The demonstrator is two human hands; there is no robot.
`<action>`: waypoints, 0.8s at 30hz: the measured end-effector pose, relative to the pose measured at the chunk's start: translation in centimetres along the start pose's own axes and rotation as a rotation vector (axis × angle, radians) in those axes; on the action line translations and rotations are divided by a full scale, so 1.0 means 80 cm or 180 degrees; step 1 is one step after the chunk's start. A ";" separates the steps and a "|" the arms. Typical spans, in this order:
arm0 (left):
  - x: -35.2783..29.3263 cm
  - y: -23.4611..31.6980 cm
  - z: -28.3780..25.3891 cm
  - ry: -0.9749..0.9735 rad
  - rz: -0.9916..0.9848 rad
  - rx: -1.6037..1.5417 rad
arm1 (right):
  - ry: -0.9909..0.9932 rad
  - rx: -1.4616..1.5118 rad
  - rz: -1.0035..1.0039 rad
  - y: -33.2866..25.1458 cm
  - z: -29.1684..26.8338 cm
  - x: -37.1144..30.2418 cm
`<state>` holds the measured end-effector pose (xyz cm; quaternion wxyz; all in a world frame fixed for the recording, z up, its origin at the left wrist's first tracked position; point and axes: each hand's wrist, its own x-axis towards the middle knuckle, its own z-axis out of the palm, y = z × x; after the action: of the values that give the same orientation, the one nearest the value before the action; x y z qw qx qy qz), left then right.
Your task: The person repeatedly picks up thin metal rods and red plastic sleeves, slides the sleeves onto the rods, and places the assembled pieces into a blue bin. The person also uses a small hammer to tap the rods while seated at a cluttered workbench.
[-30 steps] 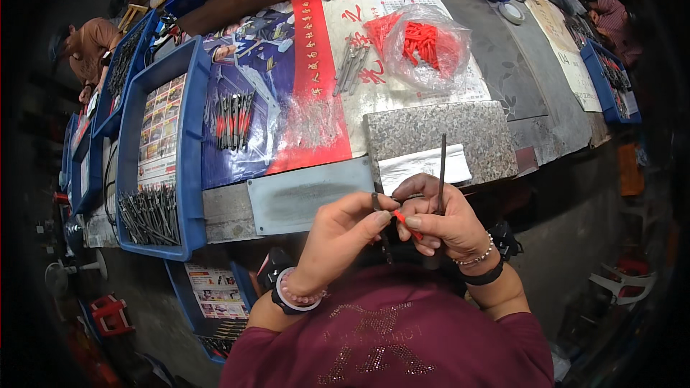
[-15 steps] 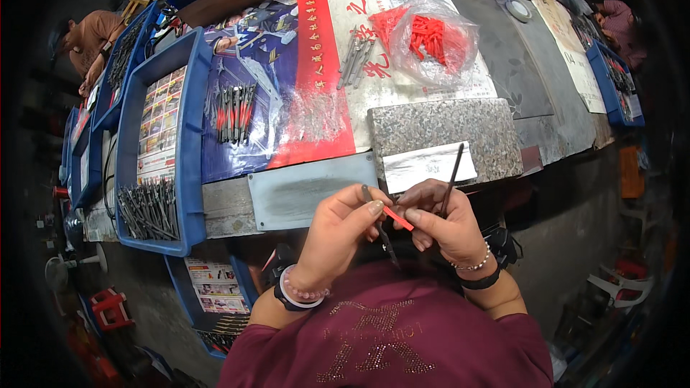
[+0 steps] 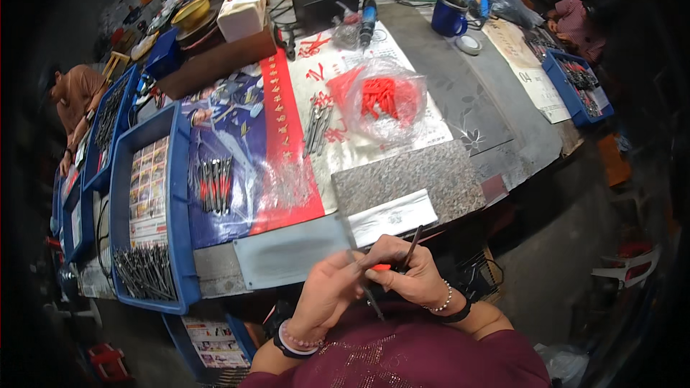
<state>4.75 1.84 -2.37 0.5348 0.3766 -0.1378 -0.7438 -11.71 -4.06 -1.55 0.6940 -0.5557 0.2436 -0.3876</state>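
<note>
My left hand (image 3: 330, 291) is closed on a slim dark rod (image 3: 372, 303), whose lower end points down towards my shirt. Close against it, my right hand (image 3: 413, 280) has its fingers bent round a second thin dark stick (image 3: 412, 246) that slants up. Where the fingertips meet, a small red strip (image 3: 381, 267) shows, pinched by the right thumb and fingers and partly covered by them. Whether the red strip touches the rod cannot be made out. Both hands are slightly blurred, just in front of the bench edge.
A clear bag (image 3: 402, 111) of red strips lies beyond a speckled stone slab (image 3: 445, 172) with a white cloth (image 3: 392, 217). Grey slim pieces (image 3: 318, 128) and black-red pieces (image 3: 213, 185) lie left. A blue tray (image 3: 185, 266) holds several dark rods. People sit at both sides.
The view has tilted up, showing more of the bench's far side. My hands have come closer together, and the red strip is now more covered by my fingers.
</note>
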 end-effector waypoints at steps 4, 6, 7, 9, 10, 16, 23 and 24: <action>-0.003 0.003 0.002 0.0167 0.0264 0.0395 | 0.0521 0.0340 0.0523 -0.007 -0.014 -0.004; -0.004 0.004 0.003 0.0168 0.0409 0.0631 | 0.0446 0.0711 0.0592 -0.011 -0.021 -0.004; -0.005 0.004 0.005 0.0190 0.0425 0.0688 | 0.0345 0.0827 0.0675 -0.013 -0.024 -0.004; -0.006 0.004 0.007 0.0163 0.0435 0.0827 | 0.0207 0.0925 0.0746 -0.015 -0.025 -0.005; -0.006 0.004 0.008 0.0160 0.0459 0.0845 | 0.0215 0.0748 0.0778 -0.016 -0.025 -0.006; -0.006 0.013 0.005 0.0119 0.0661 0.0672 | 0.0579 0.0489 0.0644 -0.020 -0.015 -0.006; -0.007 0.015 0.001 0.0228 0.0651 0.0737 | 0.0683 0.0150 0.0879 -0.022 -0.016 -0.010; -0.007 0.015 0.001 0.0111 0.0644 0.0665 | 0.0638 0.0130 0.0904 -0.022 -0.016 -0.012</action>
<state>5.57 1.87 -1.34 0.5672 0.4272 -0.2424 -0.6610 -13.73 -4.22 -0.30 0.7252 -0.4600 0.3797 -0.3439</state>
